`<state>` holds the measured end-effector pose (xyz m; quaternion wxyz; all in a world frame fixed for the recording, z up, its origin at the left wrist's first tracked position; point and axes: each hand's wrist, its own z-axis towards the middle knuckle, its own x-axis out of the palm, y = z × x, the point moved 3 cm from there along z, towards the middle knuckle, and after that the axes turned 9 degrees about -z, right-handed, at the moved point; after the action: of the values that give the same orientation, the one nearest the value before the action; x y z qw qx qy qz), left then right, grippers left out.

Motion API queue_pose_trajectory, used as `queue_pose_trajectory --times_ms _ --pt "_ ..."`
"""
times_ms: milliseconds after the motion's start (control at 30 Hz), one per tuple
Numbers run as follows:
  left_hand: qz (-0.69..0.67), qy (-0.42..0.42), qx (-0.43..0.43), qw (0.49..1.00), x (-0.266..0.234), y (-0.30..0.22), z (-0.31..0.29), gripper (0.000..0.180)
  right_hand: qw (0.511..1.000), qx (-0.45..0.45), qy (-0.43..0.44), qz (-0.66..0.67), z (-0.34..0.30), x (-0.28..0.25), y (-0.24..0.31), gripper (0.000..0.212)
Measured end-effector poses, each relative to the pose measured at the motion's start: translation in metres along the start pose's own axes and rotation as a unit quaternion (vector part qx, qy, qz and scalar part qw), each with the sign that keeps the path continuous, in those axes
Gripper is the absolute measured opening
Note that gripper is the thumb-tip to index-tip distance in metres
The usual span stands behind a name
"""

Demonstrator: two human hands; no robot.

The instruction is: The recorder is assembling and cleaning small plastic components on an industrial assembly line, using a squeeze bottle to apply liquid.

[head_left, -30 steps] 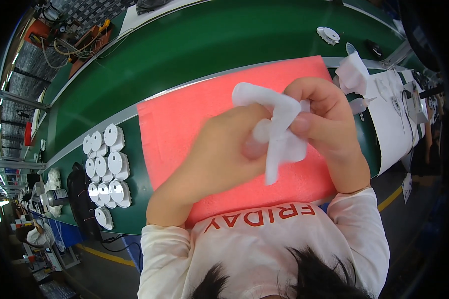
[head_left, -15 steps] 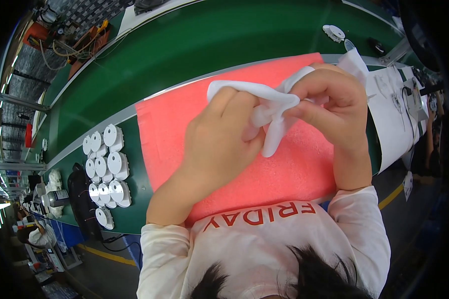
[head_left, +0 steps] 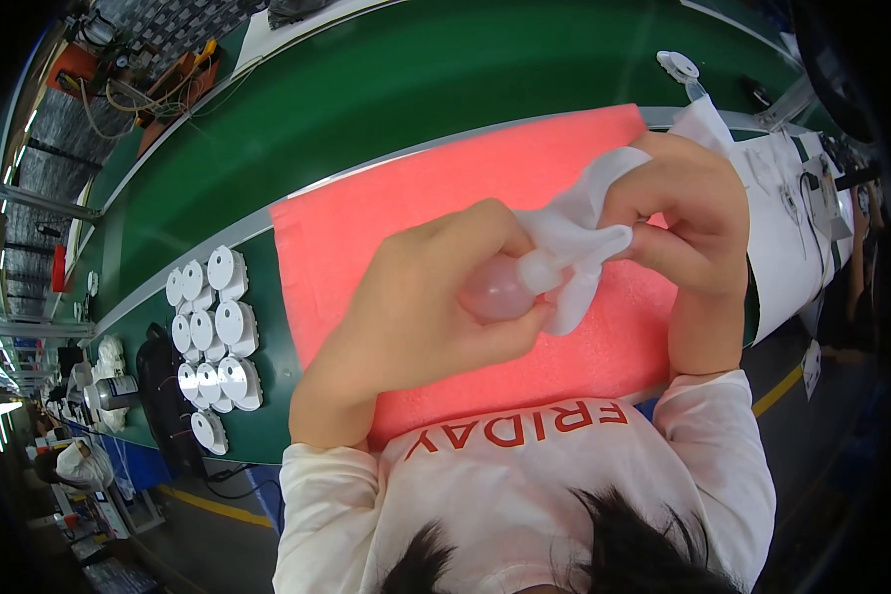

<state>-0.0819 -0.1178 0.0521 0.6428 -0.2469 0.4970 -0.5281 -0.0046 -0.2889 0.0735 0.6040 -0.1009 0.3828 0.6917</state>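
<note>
Your left hand [head_left: 416, 292] is wrapped round a small clear bottle [head_left: 495, 290], right hand [head_left: 701, 213] pinching a white cloth [head_left: 574, 238], both over the pink mat [head_left: 351, 243]. Cloth's already up at the bottle's cap [head_left: 540, 270], neither's set down yet; can't quite tell if it covers the tip, though.

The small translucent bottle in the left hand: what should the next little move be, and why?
Perhaps the right hand should bring the white cloth snugly against the top of the small translucent bottle. The left hand grips the bottle with its top toward the cloth, and the right hand pinches a fold just beyond; whether top and cloth touch is unclear.
</note>
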Motion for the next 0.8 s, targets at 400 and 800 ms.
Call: queue_pose_trajectory --times_ms 400,800 --pt "-0.141 0.035 -0.071 0.987 -0.01 0.014 0.001 0.03 0.968 0.028 -0.113 0.221 -0.012 -0.012 -0.041 0.013" --pt "-0.361 0.068 -0.165 0.915 0.007 0.017 0.004 0.03 0.959 0.126 -0.021 0.252 -0.004 0.024 -0.014 0.015"
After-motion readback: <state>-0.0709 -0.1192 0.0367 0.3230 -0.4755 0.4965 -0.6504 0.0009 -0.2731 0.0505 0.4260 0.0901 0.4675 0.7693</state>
